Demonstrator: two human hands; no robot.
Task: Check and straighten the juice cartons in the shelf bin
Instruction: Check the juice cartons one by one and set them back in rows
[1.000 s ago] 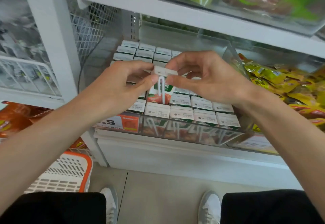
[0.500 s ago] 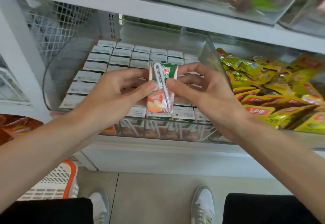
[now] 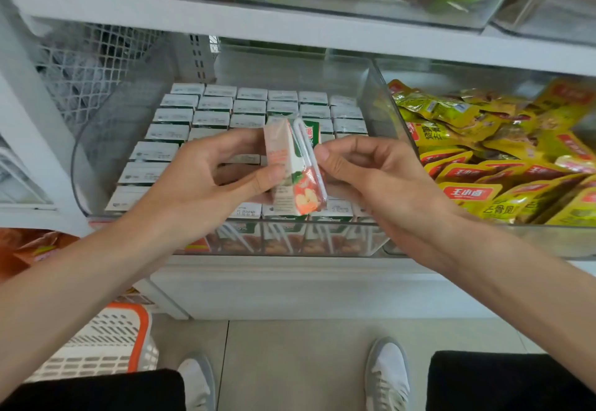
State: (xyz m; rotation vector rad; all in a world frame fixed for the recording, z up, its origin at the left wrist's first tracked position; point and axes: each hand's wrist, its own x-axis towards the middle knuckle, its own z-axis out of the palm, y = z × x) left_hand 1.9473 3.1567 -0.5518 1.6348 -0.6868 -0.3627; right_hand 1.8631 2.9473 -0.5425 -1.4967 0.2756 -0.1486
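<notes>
A small juice carton [image 3: 292, 168] with apple pictures and a white straw on its side is held above the clear shelf bin [image 3: 379, 107]. My left hand [image 3: 206, 181] grips it by its left side, thumb on the front. My right hand [image 3: 371, 178] holds its right edge with thumb and curled fingers. The carton is tilted and turned so a side panel faces me. Below it, several rows of the same cartons [image 3: 213, 117] stand upright in the bin, their white tops showing.
A second clear bin [image 3: 554, 243] of yellow snack packets sits to the right. A white shelf board [image 3: 290, 30] runs overhead. An orange-and-white basket [image 3: 106, 343] stands on the floor at lower left. Orange packets [image 3: 35, 249] lie on the left.
The carton came up out of the rows and was lifted clear. Since half a second ago both hands have rotated it, so its side panel now faces me instead of the front.
</notes>
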